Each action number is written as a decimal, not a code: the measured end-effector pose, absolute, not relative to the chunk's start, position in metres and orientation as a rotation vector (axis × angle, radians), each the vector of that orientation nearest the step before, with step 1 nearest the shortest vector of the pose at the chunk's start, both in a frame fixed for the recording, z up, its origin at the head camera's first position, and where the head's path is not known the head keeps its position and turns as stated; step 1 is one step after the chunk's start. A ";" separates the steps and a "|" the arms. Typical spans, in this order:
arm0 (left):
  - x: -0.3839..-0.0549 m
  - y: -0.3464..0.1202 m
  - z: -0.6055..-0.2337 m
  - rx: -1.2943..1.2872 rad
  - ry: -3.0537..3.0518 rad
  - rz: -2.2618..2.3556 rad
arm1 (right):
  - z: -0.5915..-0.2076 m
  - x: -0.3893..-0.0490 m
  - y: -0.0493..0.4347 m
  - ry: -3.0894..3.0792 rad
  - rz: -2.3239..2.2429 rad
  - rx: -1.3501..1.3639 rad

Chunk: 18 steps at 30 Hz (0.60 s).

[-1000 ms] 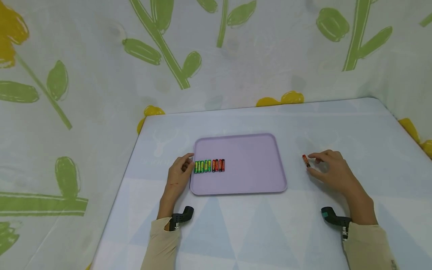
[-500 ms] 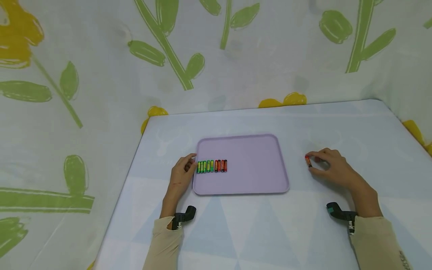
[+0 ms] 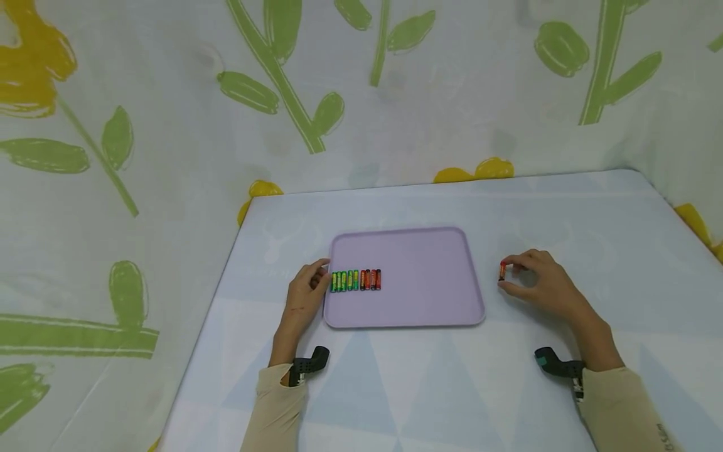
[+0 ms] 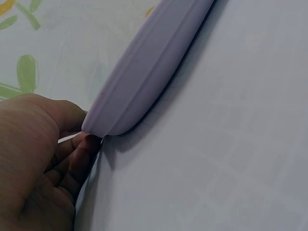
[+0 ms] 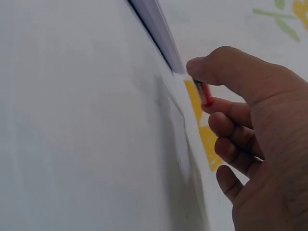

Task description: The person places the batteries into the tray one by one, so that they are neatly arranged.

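Note:
A lilac tray lies on the table. Inside it, near the left edge, several green batteries stand side by side in a row, followed by several red batteries. My left hand holds the tray's left rim; the left wrist view has the thumb against the tray wall and the other fingers curled below. Right of the tray, my right hand pinches one red battery by its two ends, between thumb and forefinger, above the table.
A pale cloth with blue triangles covers the table. Behind it and to the left hangs a white curtain printed with green leaves and yellow flowers. Each wrist wears a black camera mount.
My right hand first had its fingers around the red battery on the table, then pinched it and has now carried it left toward the tray. The left hand stays at the tray rim.

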State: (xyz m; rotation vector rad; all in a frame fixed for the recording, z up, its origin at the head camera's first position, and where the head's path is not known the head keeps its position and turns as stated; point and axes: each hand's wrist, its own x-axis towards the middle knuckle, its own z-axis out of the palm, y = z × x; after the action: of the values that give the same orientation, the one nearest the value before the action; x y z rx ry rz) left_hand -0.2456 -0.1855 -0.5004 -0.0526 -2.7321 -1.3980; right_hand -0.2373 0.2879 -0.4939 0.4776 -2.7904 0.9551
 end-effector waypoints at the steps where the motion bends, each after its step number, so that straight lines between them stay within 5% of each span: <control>1: -0.246 -0.185 -0.500 -0.051 -2.730 -1.403 | -0.493 -0.238 0.285 -2.779 0.954 0.489; 18: -0.245 -0.185 -0.498 -0.095 -2.717 -1.369 | -0.480 -0.239 0.226 -2.677 1.047 0.685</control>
State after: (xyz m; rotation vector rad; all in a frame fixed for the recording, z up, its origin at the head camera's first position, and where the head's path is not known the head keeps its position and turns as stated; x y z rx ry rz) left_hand -0.2453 -0.1850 -0.4984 -0.0947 -2.7169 -1.3695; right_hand -0.2392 0.2262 -0.4797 0.6850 -2.6767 1.0466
